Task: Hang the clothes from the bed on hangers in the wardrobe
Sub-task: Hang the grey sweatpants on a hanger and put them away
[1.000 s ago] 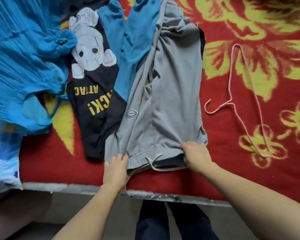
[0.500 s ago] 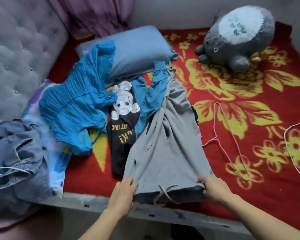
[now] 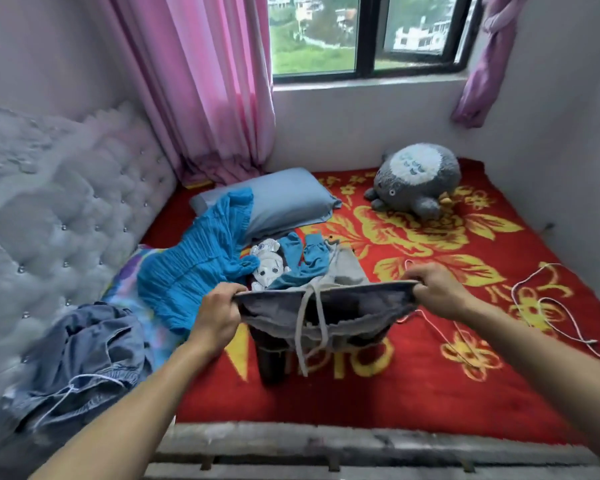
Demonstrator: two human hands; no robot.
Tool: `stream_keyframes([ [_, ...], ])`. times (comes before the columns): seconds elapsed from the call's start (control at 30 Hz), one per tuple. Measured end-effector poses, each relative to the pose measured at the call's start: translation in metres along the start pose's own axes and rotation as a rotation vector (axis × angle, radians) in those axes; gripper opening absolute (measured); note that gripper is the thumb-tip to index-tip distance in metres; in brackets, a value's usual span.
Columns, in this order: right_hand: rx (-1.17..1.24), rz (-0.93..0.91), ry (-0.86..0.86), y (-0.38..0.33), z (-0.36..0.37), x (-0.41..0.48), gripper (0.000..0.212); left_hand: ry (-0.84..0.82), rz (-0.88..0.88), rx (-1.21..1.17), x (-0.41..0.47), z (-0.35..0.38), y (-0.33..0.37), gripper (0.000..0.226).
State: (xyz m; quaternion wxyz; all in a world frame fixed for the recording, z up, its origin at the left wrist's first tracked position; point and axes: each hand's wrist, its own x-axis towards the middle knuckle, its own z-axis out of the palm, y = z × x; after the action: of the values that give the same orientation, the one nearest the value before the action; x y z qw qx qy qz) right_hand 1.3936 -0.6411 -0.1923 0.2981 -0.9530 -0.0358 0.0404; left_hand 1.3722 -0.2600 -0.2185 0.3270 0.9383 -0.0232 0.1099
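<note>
Soft daylight comes through the window. Far from it, edges bend and look maybe blurry.

window: daylight | curtain: pink | headboard: tufted, seemingly grey | walls: pale

Red bed blanket bears pillow, plush, blue dress (crumpled), perhaps a hanger.

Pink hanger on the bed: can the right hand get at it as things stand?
Probably not yet: the right hand grips the grey trousers by the waistband. But the pink hanger lies mostly uncovered on the red blanket just beneath that hand, so once freed it should reach.
</note>
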Motion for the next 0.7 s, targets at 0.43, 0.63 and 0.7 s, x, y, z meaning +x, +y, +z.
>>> stream_keyframes([
  [0.43, 0.377, -0.170, 0.458, -0.150, -0.245, -0.044, 0.031, 0.247, 0.225, -0.607, 0.086, -0.184, 0.165, 0.018],
  [0.63, 0.294, -0.154, 0.508, -0.128, -0.264, -0.026, 0.033, 0.051, 0.302, -0.400, 0.119, -0.194, 0.185, 0.010],
  [0.7, 0.261, -0.130, 0.492, -0.110, -0.249, -0.011, 0.031, 0.016, 0.309, -0.272, 0.129, -0.169, 0.180, 0.014],
])
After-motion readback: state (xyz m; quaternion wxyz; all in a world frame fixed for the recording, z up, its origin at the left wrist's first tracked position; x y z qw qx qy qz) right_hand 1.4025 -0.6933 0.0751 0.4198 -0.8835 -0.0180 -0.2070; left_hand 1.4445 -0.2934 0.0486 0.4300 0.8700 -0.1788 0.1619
